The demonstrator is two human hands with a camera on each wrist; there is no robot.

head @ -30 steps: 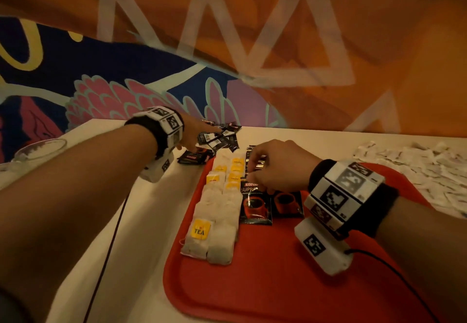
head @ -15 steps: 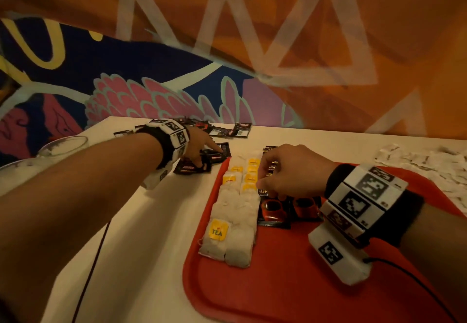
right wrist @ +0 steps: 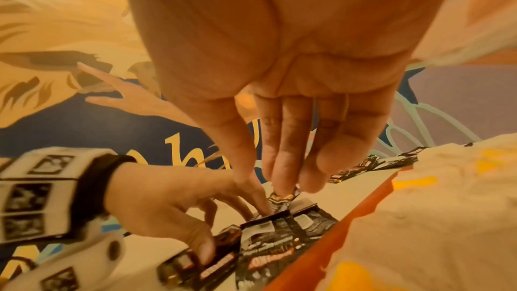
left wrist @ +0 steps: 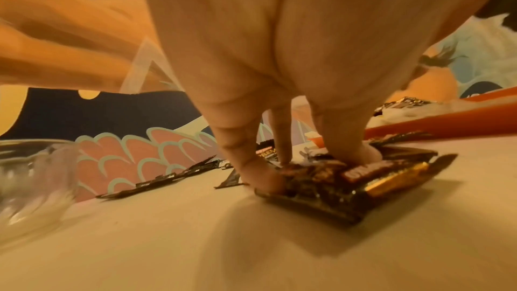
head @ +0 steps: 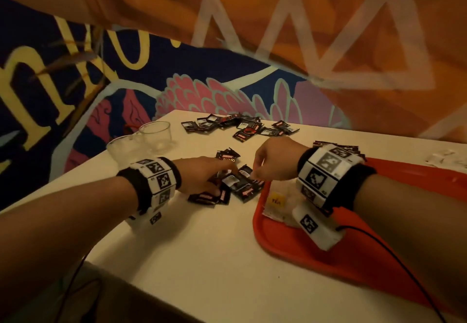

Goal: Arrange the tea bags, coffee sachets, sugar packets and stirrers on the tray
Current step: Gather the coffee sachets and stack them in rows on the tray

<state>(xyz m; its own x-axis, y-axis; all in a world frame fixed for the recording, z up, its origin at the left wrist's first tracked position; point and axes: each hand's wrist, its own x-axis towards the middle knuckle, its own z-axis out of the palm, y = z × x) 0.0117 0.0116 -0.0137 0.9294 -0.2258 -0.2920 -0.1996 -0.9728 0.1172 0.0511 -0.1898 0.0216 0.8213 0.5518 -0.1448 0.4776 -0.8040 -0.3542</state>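
Pressing down on a small heap of black coffee sachets (head: pixel 236 183), the left hand (head: pixel 202 173) keeps its fingers (left wrist: pixel 246 163) fairly straight and spread, tips on the packets. These sachets lie flat on the white table (head: pixel 192 242) just left of the red tray (head: pixel 353 254), overlapping, long axes pointing different ways. Reaching over the tray's left rim, the right hand (head: pixel 275 161) points its fingers down together at the heap's far edge; whether they pinch a sachet cannot be told. Tea bags (head: pixel 278 204) lie on the tray under the right wrist, yellow tags up. More sachets (head: pixel 240 125) are scattered at the table's far side, near two clear cups (head: pixel 151 138).
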